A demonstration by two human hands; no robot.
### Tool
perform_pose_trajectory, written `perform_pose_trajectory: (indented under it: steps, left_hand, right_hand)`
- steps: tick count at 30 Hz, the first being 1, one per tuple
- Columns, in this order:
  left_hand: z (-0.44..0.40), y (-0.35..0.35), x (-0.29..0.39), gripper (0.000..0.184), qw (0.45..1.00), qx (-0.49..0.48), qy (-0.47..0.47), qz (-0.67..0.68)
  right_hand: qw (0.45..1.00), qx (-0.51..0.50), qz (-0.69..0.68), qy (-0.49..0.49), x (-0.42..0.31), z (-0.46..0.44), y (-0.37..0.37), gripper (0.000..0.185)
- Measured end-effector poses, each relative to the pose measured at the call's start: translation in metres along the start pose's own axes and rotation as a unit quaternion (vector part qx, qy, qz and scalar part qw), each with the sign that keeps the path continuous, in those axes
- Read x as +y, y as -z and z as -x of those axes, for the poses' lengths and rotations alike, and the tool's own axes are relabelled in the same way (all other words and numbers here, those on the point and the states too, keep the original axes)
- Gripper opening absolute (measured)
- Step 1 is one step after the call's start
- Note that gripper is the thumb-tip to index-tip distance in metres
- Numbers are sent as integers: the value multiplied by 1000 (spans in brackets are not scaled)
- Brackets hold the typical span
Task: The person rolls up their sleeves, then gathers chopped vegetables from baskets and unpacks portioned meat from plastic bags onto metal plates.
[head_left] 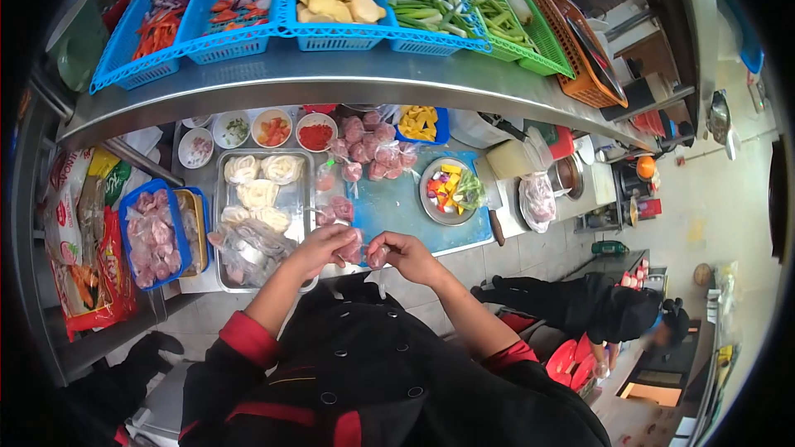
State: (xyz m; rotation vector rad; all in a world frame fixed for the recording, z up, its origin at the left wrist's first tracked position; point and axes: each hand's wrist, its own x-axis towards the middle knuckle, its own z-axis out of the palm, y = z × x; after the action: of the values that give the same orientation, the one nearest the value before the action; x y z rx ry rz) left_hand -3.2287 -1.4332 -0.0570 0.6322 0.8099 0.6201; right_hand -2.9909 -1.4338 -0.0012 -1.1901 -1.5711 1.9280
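Your left hand (325, 250), just below the middle of the frame, is closed on a small bag of pinkish meat (352, 247), with fingers curled round its upper side. Your right hand (407, 258), just beside it, pinches a smaller bag of meat (378, 257) between thumb and fingertips (whether the clear plastic there is knotted, you cannot tell from this view). Both bags are at the lower edge of the blue cutting board (385, 217), in front of your black jacket (364, 356). Near the top left of the board lies a pile of bagged meat (377, 147), and a few more bags lie just above your left hand. Right of centre, a metal bowl (447, 220) of chopped vegetables rests on the board, with a brown knife handle (496, 228) beside it. Left of centre, a metal tray (301, 186) bears noodles (281, 168) and plastic bags; further left stands a blue tub (183, 236) of bagged meat. Blue baskets (228, 47) of vegetables line the shelf (273, 84) across the top, and at lower right another person (563, 302) bends forward.
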Motion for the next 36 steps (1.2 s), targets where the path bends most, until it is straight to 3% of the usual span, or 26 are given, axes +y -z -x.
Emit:
perform_pose_trajectory:
  steps: [4, 8, 10, 11, 16, 18, 23, 26, 28, 30, 33, 35, 36]
  left_hand:
    - [-7, 2, -16, 23, 995, 44, -84, -6]
    - [-9, -8, -9, 22, 989, 95, -95, -64]
    - [-22, 4, -16, 24, 990, 75, -112, -35]
    - [-23, -2, -4, 27, 986, 93, -120, -65]
    - [-34, 8, 23, 51, 968, 166, -177, -57]
    - [-13, 17, 35, 66, 967, 153, -188, -80]
    - [55, 57, 29, 40, 949, 233, -186, -102]
    - [94, 81, 7, 34, 935, 272, -210, -87]
    - [108, 86, -5, 33, 933, 274, -218, -86]
    - [117, 84, -8, 31, 927, 319, -178, -87]
    - [115, 77, -9, 30, 932, 310, -172, -80]
    - [108, 70, -7, 30, 934, 296, -183, -82]
    - [104, 66, -4, 30, 934, 287, -194, -84]
  right_hand:
    - [1000, 11, 15, -10, 10, 11, 3, 38]
    - [997, -33, -67, -10, 37, 11, 12, 44]
    - [996, 37, -69, -33, 28, 5, 10, 42]
    - [996, 46, -70, 15, 30, -2, 9, 39]
    - [993, 100, -59, 2, 19, -28, 17, 38]
    - [991, 128, -37, -13, 12, -31, 19, 38]
    - [984, 168, -43, -31, 38, -27, 29, 29]
    - [975, 216, -18, -44, 52, -24, 28, 26]
    - [983, 177, -41, -29, 72, -22, 38, 27]
    - [988, 144, 37, -47, 67, -21, 41, 35]
    - [995, 99, -24, -15, 50, -36, 18, 42]
    - [966, 114, 230, -10, 39, -49, 13, 48]
    - [939, 136, 309, 58, 41, -63, 19, 51]
